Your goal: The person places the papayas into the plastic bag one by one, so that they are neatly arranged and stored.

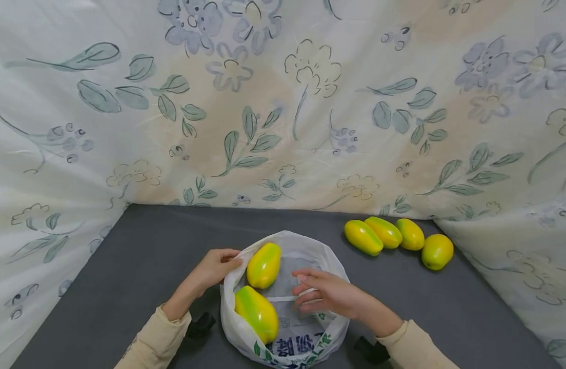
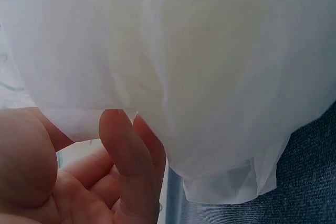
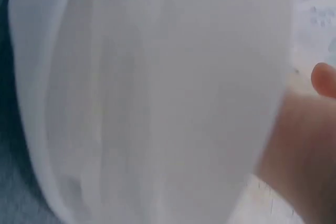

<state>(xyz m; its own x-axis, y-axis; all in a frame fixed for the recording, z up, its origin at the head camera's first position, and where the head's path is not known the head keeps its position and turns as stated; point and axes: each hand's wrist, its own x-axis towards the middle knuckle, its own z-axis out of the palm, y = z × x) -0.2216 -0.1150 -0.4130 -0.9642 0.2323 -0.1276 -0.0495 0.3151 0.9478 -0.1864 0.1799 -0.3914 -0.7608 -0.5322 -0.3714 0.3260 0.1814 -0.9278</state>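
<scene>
A white plastic bag point(image 1: 229, 319) with printed leaves and lettering stands with its mouth wide, rim folded outward. Inside, along its left side, lie two yellow-green papayas, one farther back point(image 1: 264, 265) and one nearer point(image 1: 257, 315). My left hand point(image 1: 214, 267) pinches the bag's left rim between thumb and fingers; in the left wrist view, the fingers point(image 2: 126, 145) curl at the edge of the plastic. Over the right part of the mouth hovers my right hand point(image 1: 326, 294), fingers loosely extended and holding nothing. The bag's side point(image 3: 168, 87) fills most of the right wrist view.
Several more papayas point(image 1: 398, 237) lie in a slanting row on the dark grey table point(image 1: 172, 241), at the back right. Flower-printed cloth point(image 1: 283, 154) hangs behind and at both sides. Dark objects point(image 1: 201, 325) sit beside each wrist.
</scene>
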